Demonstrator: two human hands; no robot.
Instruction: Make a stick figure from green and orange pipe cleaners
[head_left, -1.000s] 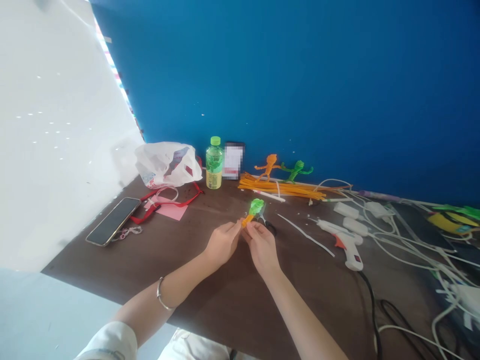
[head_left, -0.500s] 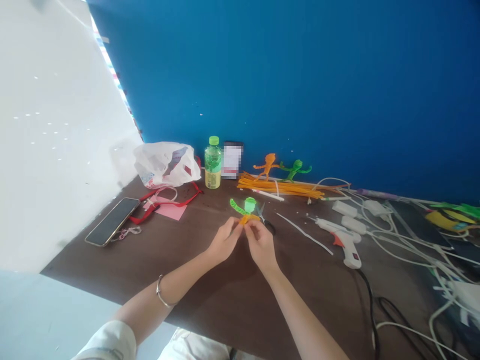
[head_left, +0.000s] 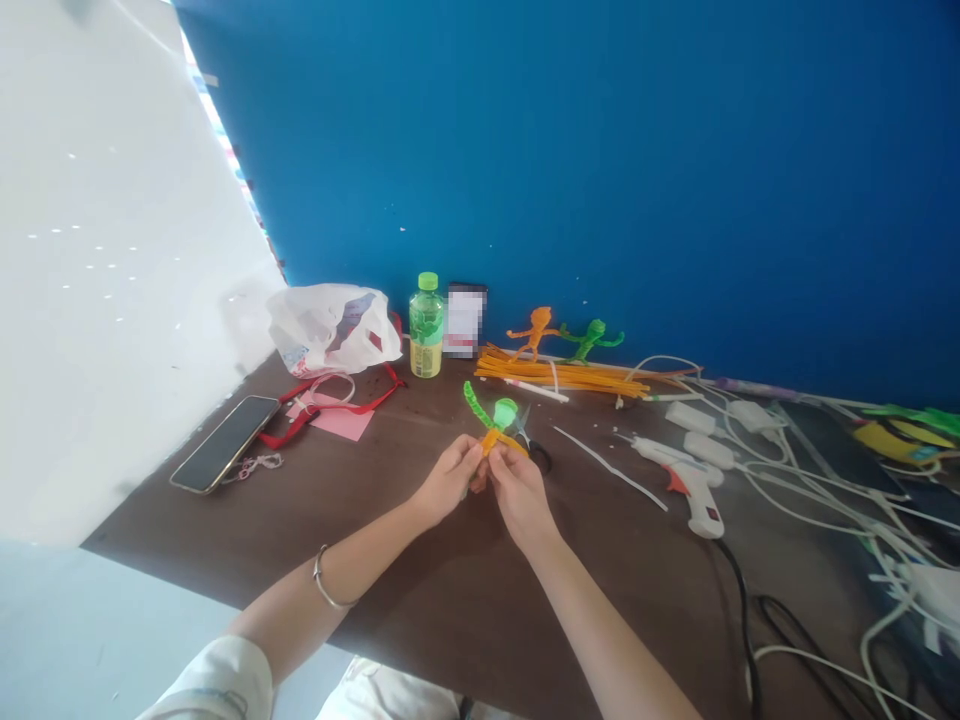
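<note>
Craft table [head_left: 465,600] with glue gun [head_left: 686,485], pipe cleaners [head_left: 559,378].

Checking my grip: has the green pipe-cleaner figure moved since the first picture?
Yes, the figure shifted slightly left, toward the bottle, with a green arm now raised.

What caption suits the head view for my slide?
Head view: the left hand and right hand hold a green-and-orange pipe-cleaner figure beside black-handled scissors.

**Nothing here we can read**

We see print on the label of the green-capped bottle [head_left: 426,325] and on the white plastic bag [head_left: 326,330], but both are too small and blurred. The card [head_left: 464,322] beside the bottle is pixelated, and the small mark on the glue gun [head_left: 697,513] stays illegible.
</note>
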